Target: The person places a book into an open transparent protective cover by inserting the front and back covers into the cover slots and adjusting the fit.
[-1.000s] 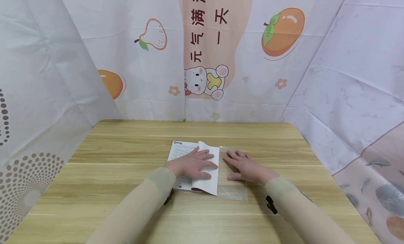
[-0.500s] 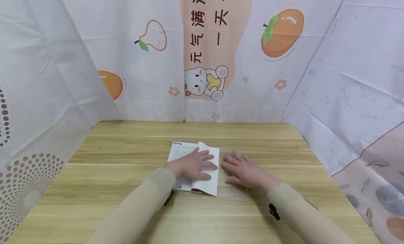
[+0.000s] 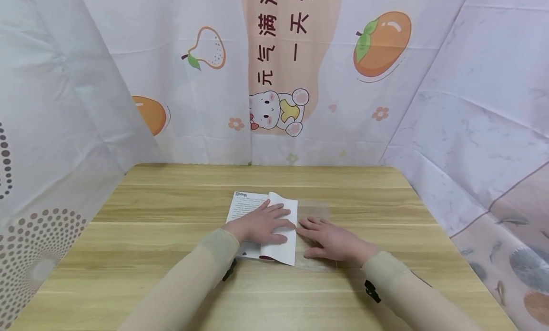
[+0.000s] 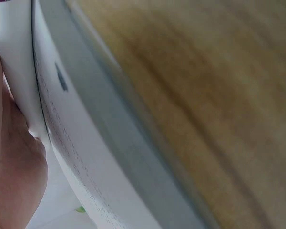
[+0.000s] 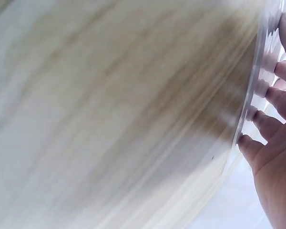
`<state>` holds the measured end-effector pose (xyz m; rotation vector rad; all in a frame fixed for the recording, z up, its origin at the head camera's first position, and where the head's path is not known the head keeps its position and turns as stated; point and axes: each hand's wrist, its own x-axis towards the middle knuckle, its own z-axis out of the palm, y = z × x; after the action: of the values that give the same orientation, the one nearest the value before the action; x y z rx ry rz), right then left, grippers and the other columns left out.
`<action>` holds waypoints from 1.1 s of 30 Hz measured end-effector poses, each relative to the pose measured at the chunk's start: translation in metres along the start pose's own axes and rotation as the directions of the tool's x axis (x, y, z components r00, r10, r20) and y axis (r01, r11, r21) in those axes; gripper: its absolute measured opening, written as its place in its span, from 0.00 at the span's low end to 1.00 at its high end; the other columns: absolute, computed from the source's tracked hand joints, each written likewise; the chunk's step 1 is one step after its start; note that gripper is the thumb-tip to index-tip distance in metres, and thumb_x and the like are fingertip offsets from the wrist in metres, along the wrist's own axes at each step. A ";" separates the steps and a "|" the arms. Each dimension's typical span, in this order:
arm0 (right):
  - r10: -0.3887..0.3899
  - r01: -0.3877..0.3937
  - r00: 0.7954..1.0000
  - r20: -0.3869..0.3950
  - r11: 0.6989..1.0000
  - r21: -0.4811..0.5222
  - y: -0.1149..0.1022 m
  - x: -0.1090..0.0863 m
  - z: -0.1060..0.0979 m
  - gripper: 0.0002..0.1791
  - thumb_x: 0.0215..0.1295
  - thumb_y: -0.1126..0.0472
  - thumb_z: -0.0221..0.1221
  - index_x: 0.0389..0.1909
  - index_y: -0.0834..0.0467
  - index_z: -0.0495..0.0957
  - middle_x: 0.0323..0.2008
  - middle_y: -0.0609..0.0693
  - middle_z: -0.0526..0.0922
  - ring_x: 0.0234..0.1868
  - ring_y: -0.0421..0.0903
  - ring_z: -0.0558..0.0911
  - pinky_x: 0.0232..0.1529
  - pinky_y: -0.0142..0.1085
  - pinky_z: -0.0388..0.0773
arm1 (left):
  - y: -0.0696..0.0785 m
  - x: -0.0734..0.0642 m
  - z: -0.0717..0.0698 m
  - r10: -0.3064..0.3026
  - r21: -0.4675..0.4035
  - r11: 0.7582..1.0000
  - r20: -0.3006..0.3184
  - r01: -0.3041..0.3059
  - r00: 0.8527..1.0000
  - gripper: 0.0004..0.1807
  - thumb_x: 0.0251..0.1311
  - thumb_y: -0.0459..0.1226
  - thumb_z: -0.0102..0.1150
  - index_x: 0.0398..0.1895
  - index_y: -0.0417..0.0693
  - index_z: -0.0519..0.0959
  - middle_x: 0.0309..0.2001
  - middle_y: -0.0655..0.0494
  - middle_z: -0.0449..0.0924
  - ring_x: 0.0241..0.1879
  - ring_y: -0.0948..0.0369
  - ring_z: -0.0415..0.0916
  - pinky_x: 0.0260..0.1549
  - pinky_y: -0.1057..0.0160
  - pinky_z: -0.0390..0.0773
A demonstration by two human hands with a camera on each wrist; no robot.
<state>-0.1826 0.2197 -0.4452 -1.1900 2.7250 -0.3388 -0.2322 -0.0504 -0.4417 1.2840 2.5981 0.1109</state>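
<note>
On the table lies an open book, its printed page (image 3: 246,205) to the left and a blank white flap (image 3: 284,255) folded over toward the right. My left hand (image 3: 259,225) rests on the flap with fingers spread. A clear plastic sheet (image 3: 315,264) extends from beneath the flap's right edge. Across this sheet my right hand (image 3: 334,241) lies with straight fingers, fingertips close to the flap's edge. The right wrist view shows the fingertips of the right hand (image 5: 276,143) against the plastic. In the left wrist view, the page (image 4: 90,143) appears close beside the left hand (image 4: 19,162).
The wood-grain table (image 3: 171,197) extends around the book on every side. A printed curtain (image 3: 206,107) hangs behind the far edge, with more cloth along the left and right. A small black device (image 3: 372,291) is strapped at the right wrist.
My right hand has slid left over the plastic sheet and slightly toward the body, its fingertips now closer to the white flap. The left hand stays in place on the flap.
</note>
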 end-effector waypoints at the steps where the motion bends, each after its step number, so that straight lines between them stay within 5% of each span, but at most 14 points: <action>1: -0.004 0.004 1.000 -0.005 1.000 0.005 0.000 0.000 0.000 0.39 0.71 0.42 0.61 0.76 0.58 0.66 0.76 0.61 0.64 0.75 0.68 0.61 0.69 0.63 0.64 | 0.000 0.000 0.001 -0.001 0.010 1.000 -0.004 0.001 1.000 0.28 0.76 0.60 0.41 0.75 0.72 0.68 0.81 0.58 0.54 0.82 0.54 0.41 0.78 0.43 0.35; 20: -0.027 0.027 0.999 -0.025 1.000 0.009 0.001 -0.002 0.006 0.39 0.73 0.44 0.59 0.78 0.57 0.62 0.78 0.60 0.60 0.77 0.68 0.58 0.72 0.64 0.57 | 0.004 0.002 0.007 -0.025 0.043 0.999 -0.033 0.026 0.999 0.26 0.77 0.60 0.40 0.73 0.72 0.68 0.81 0.58 0.53 0.82 0.53 0.40 0.78 0.42 0.35; 33: -0.025 0.021 0.994 -0.107 0.999 -0.039 -0.005 -0.005 0.005 0.38 0.73 0.46 0.60 0.76 0.61 0.63 0.75 0.64 0.64 0.75 0.71 0.59 0.72 0.66 0.56 | 0.005 0.001 0.005 -0.009 0.054 0.998 -0.057 0.012 0.998 0.26 0.77 0.59 0.41 0.73 0.69 0.69 0.80 0.55 0.55 0.81 0.51 0.44 0.77 0.40 0.39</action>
<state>-0.1747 0.2196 -0.4490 -1.2485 2.8231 -0.3657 -0.2271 -0.0468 -0.4460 1.3037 2.6729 0.0768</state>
